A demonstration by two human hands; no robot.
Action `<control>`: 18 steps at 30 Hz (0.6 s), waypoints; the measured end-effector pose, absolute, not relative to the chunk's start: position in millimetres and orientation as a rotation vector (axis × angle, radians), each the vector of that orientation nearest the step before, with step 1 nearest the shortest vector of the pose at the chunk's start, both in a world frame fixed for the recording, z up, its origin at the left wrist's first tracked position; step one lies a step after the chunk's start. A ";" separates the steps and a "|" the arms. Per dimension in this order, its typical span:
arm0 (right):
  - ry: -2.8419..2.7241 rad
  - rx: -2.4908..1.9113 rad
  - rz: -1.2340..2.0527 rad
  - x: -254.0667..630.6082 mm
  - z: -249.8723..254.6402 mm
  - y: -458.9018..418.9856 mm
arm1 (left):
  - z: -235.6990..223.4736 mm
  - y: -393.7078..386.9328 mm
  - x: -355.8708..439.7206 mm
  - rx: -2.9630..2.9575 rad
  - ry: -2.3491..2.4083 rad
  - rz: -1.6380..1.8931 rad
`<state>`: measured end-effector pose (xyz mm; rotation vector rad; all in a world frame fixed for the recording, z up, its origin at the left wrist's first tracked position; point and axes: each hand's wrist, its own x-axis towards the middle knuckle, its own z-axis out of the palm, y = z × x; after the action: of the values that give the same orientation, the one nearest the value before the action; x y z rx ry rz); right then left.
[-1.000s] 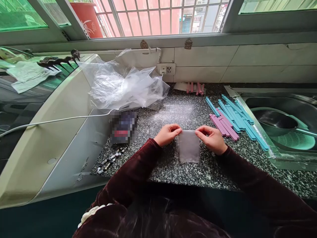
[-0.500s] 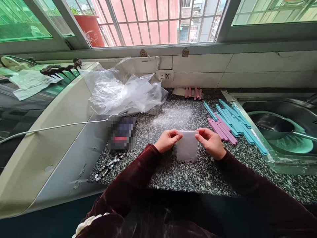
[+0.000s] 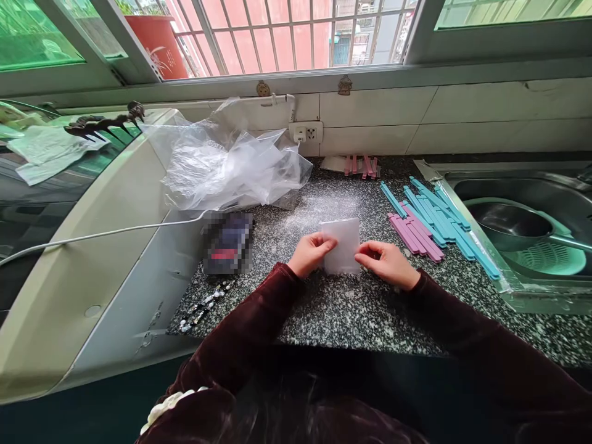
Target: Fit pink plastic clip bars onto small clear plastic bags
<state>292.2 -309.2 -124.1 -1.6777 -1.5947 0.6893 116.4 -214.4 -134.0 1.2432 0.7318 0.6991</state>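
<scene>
A small, whitish, see-through plastic bag [image 3: 343,245] stands nearly upright above the speckled counter, between my two hands. My left hand [image 3: 309,254] pinches its left side, thumb in front and fingers behind. At the right edge, the thumb and forefinger of my right hand [image 3: 389,264] close on the bag's side. It looks flat, and I cannot make out anything inside. Right of my right hand lie several pink strips [image 3: 415,236], partly overlapped by several light blue strips [image 3: 439,219].
Crumpled clear plastic sheeting [image 3: 231,169] lies back left. Near it are a blurred dark phone-like object [image 3: 229,243] and a beaded string [image 3: 206,305]. Small pink pieces [image 3: 361,165] rest by the wall. On the right is a sink [image 3: 499,185] with a pan [image 3: 509,225].
The bag has risen relative to my hands, which now grip its sides lower down instead of its top corners. The view has tilted slightly downward.
</scene>
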 end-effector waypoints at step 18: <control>-1.591 -2.706 -0.284 351.4 -112.4 -304.7 | -136.5 -210.4 116.1 1.198 0.716 0.672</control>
<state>351.4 -304.7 -112.4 -2.7064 -1.5911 -0.2840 116.1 -210.4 -136.5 1.1982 0.7160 0.6717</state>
